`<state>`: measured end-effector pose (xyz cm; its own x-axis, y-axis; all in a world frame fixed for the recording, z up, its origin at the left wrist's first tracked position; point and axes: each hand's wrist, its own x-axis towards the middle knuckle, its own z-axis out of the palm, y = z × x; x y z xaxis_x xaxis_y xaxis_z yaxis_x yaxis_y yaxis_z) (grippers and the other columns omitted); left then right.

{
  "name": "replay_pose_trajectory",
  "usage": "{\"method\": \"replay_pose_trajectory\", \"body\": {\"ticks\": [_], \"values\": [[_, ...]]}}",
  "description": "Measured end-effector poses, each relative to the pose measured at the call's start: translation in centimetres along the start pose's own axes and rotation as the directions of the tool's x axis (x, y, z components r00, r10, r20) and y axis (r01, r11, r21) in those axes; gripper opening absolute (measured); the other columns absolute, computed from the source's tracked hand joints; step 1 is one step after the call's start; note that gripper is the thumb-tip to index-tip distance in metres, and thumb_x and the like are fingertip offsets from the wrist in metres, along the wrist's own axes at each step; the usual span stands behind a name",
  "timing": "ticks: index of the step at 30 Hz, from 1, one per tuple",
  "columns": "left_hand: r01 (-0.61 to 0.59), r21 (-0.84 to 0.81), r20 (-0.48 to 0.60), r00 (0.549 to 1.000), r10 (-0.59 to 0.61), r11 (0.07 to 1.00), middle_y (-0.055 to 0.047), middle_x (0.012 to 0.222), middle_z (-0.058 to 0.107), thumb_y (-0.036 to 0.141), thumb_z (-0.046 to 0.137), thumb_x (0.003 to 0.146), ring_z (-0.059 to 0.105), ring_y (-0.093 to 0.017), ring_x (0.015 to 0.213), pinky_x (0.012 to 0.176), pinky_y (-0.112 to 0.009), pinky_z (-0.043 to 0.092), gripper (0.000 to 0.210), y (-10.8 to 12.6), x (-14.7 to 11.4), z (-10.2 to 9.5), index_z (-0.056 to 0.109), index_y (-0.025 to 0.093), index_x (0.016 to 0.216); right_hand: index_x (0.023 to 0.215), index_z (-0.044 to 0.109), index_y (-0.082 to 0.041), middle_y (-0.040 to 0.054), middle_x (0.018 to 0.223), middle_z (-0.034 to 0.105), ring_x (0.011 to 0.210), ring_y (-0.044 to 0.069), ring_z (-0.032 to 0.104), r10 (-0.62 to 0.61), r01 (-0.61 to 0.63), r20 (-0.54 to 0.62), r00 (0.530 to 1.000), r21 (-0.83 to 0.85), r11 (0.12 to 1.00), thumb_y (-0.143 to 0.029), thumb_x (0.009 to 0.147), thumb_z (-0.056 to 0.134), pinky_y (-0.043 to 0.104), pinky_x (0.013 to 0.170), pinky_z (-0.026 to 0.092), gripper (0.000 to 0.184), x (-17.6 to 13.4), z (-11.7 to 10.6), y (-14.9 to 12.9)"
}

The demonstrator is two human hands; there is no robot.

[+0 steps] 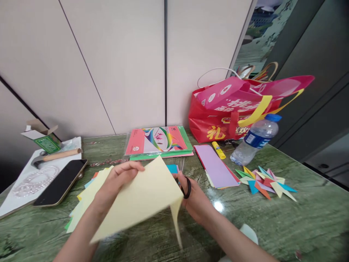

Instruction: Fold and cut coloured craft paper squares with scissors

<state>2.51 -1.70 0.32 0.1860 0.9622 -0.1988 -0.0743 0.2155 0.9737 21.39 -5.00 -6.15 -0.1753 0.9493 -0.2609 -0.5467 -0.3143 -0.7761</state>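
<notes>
A pale yellow sheet of paper (144,196) is held up above the table, with my left hand (116,182) closed on its left side. My right hand (196,203) grips black-handled scissors (187,188) at the sheet's right edge; the paper mostly hides the blades. From that edge a narrow yellow strip (175,222) hangs down beside my right hand, partly cut away. Beneath my left forearm lies a fanned stack of coloured paper (81,214). Lilac paper strips (215,165) lie beyond my right hand.
Folded paper stars (264,182) lie at right, near a tilted water bottle (256,140) and a red bag (218,116). A glue stick (218,150) and a paper pack (158,141) sit farther back. At left are a phone (61,182), a hammer (57,155) and a green box (45,140).
</notes>
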Motion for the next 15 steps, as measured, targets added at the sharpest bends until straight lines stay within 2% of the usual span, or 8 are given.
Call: {"method": "replay_pose_trajectory", "body": {"ticks": [3,5,10,13,15], "values": [[-0.040,0.048,0.123,0.992,0.034,0.998,0.000,0.072,0.058,0.031,0.066,0.063,0.051,-0.010,0.050,0.044,-0.020,0.039,0.014,-0.26,-0.32,0.46,0.064,0.018,0.065,0.093,0.057,-0.014,0.0069,0.072,0.067,0.061,0.019,0.064,0.051,-0.053,0.029,0.998,0.073,0.996,-0.058,0.066,0.061,0.033,0.062,0.050,0.052,0.07,0.00,-0.08],[-0.052,0.066,0.162,0.986,0.041,0.996,0.000,0.074,0.057,0.030,0.066,0.065,0.051,-0.009,0.053,0.046,-0.019,0.040,0.012,-0.20,-0.45,0.63,0.065,0.018,0.065,0.092,0.058,-0.014,0.0057,0.072,0.067,0.060,0.018,0.063,0.079,-0.083,0.059,0.995,0.077,0.994,-0.053,0.065,0.064,0.034,0.063,0.050,0.048,0.08,0.01,-0.10],[0.008,0.054,0.122,0.992,-0.015,0.999,0.002,0.065,0.057,0.030,0.065,0.068,0.049,-0.006,0.045,0.040,-0.015,0.036,0.012,0.08,-0.49,0.81,0.063,0.018,0.069,0.088,0.058,-0.016,-0.0025,0.062,0.061,0.053,0.012,0.056,0.063,-0.068,0.108,0.992,0.036,0.997,-0.030,0.053,0.079,0.026,0.055,0.047,0.043,0.22,-0.22,0.21],[0.015,0.037,0.129,0.991,-0.020,0.999,0.000,0.068,0.059,0.027,0.063,0.071,0.053,-0.008,0.050,0.044,-0.016,0.039,0.013,-0.25,-0.13,0.80,0.064,0.020,0.082,0.087,0.058,-0.016,-0.0048,0.060,0.058,0.051,0.010,0.053,0.032,-0.035,0.060,0.998,0.048,0.998,-0.025,0.049,0.081,0.022,0.050,0.042,0.045,0.33,-0.36,0.32],[0.006,0.012,0.166,0.986,-0.007,1.000,0.000,0.074,0.060,0.026,0.062,0.072,0.056,-0.010,0.055,0.048,-0.018,0.043,0.023,-0.66,0.27,0.68,0.062,0.022,0.095,0.087,0.057,-0.017,-0.0052,0.058,0.057,0.050,0.009,0.052,0.017,-0.018,0.024,1.000,0.058,0.998,-0.025,0.049,0.081,0.021,0.049,0.042,0.045,0.35,-0.35,0.27]]}}
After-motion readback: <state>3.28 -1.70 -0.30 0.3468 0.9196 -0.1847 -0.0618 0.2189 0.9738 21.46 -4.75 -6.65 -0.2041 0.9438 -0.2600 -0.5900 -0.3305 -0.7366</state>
